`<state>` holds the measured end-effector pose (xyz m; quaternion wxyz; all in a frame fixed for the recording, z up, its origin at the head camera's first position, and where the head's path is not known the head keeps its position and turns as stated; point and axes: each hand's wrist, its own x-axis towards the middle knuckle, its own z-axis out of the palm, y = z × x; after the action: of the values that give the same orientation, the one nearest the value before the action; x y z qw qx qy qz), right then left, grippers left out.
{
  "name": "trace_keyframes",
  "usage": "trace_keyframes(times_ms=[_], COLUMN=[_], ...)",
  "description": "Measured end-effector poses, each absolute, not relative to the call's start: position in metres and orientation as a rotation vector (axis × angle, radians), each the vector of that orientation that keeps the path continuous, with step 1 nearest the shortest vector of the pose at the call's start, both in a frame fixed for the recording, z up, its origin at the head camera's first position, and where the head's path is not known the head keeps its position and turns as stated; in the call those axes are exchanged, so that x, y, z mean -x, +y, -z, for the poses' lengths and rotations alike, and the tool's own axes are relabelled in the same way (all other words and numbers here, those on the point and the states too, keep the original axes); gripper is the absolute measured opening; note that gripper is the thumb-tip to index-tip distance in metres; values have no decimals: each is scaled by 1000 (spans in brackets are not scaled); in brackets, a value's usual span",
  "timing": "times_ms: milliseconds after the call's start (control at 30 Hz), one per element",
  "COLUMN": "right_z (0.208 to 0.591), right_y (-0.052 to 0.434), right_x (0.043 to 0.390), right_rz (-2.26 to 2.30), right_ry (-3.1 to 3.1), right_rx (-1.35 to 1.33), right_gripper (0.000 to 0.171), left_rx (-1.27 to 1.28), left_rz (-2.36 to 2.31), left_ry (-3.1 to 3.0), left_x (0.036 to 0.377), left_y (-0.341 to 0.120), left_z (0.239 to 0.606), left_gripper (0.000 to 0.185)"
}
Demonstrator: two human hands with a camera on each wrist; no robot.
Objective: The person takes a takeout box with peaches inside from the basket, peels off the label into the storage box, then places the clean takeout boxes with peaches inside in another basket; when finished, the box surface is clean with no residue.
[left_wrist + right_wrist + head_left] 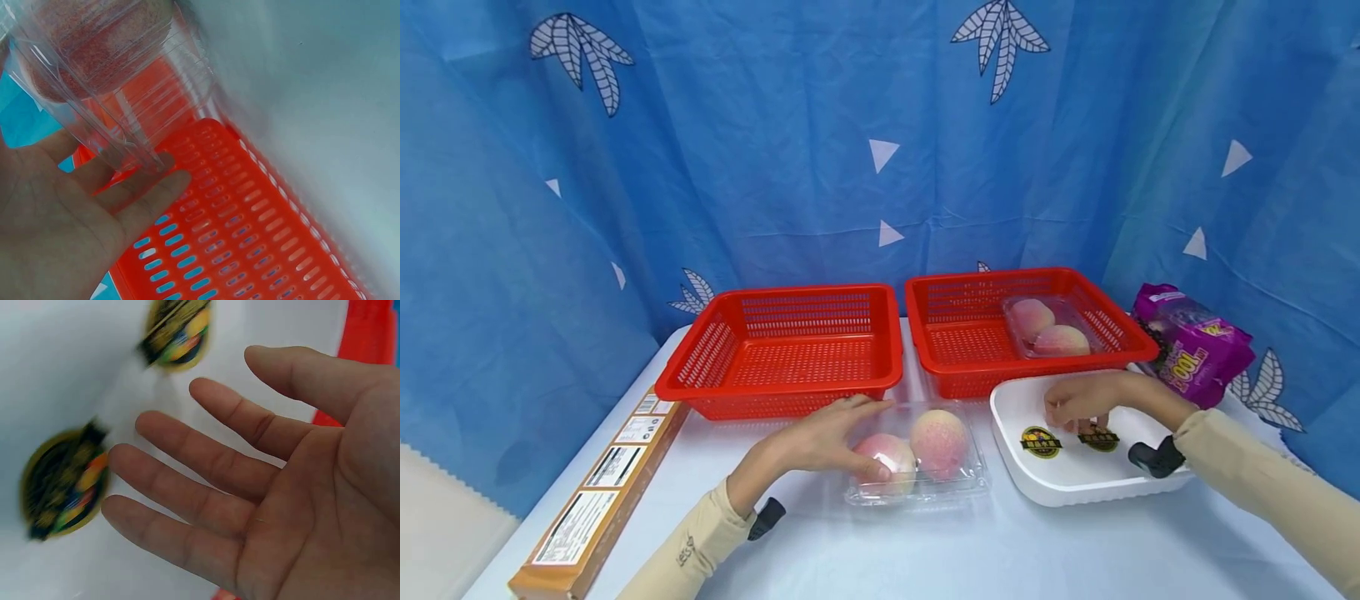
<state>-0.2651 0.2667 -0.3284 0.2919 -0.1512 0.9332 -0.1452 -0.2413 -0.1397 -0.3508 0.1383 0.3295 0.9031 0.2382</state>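
Note:
A clear plastic clamshell box (pixel 972 479) with two pink-and-yellow peaches (pixel 939 444) lies on the white table in the middle. My left hand (pixel 831 437) holds the box at its left side, thumb towards the front and fingers at the back edge. In the left wrist view, those fingers (pixel 150 194) lie along the clear plastic, below a peach (pixel 100 44). My right hand (pixel 1086 400) reaches into a white tray (pixel 1075 493), fingers loosely spread with nothing between them. Near its fingertips are two round black-and-gold fruit stickers (pixel 65 484) on the tray's inside.
Behind the clamshell stand two red plastic baskets, the left basket (pixel 778 404) and the right basket (pixel 977 379). The right one contains another clear box of peaches (pixel 1060 340). A purple bag (pixel 1195 354) lies at right; a long brown carton (pixel 606 496) runs along the left.

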Motion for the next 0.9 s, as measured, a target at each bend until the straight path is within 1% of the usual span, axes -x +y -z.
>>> trace_keyframes(times_ms=[233,467,700,900], right_z=[303,284,283,293], right_y=[237,210,174,147], right_x=[259,253,256,265], right_rz=[357,421,526,500], right_ry=[2541,2608,2554,2463], right_rx=[607,821,1016,1048], right_gripper=[18,32,31,38], left_rx=[-978,-963,-1008,-1035], left_rz=[-682,-658,-642,-635], left_ry=[2622,2626,2609,2592], left_x=[241,238,237,235], left_y=[-140,-138,-136,-135], left_z=[351,347,345,344], left_gripper=[94,95,95,94])
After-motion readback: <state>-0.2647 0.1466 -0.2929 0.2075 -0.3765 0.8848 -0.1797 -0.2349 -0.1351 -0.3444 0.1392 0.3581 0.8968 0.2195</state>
